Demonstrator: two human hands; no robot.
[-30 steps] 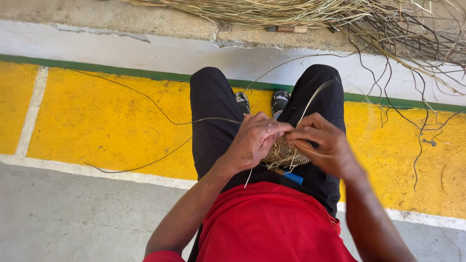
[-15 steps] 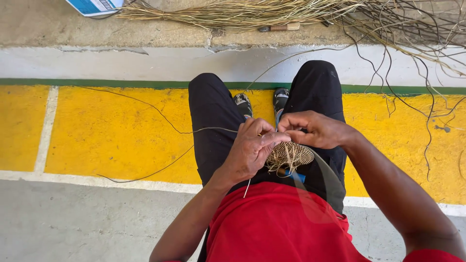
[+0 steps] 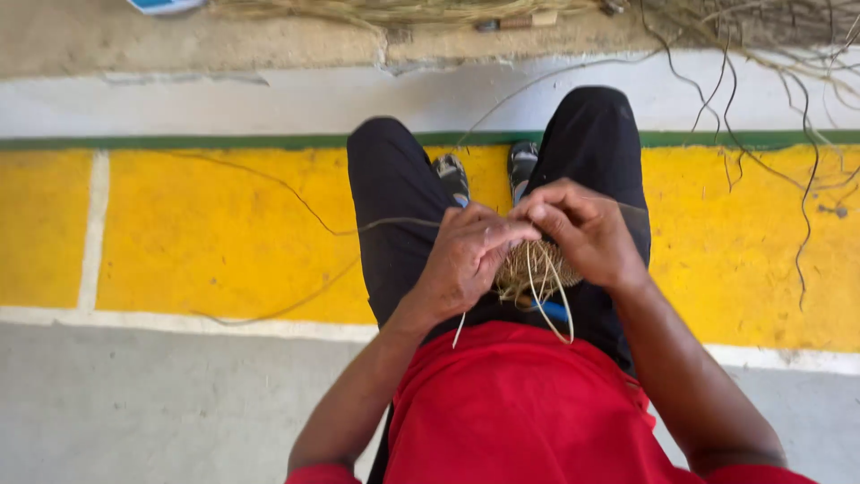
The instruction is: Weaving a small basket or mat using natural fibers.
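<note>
I sit with black trousers and a red shirt, knees apart. Over my lap, my left hand (image 3: 466,255) and my right hand (image 3: 578,229) meet, fingertips pinched together on a small round woven piece of straw (image 3: 533,269). Loose pale strands (image 3: 560,309) hang from it toward my shirt. A long thin fibre (image 3: 394,222) runs from my left hand out to the left over my thigh and onto the yellow floor. A blue object (image 3: 554,311) shows just under the woven piece; what it is I cannot tell.
My shoes (image 3: 484,170) rest on a yellow painted strip (image 3: 215,233) edged by a green line (image 3: 179,142) and white lines. A pile of dry straw and tangled fibres (image 3: 752,54) lies ahead and to the right. Grey concrete (image 3: 161,403) lies below left.
My right hand has moved left and closed in against my left hand over the woven piece. The view has shifted slightly; the hands stay over my lap.
</note>
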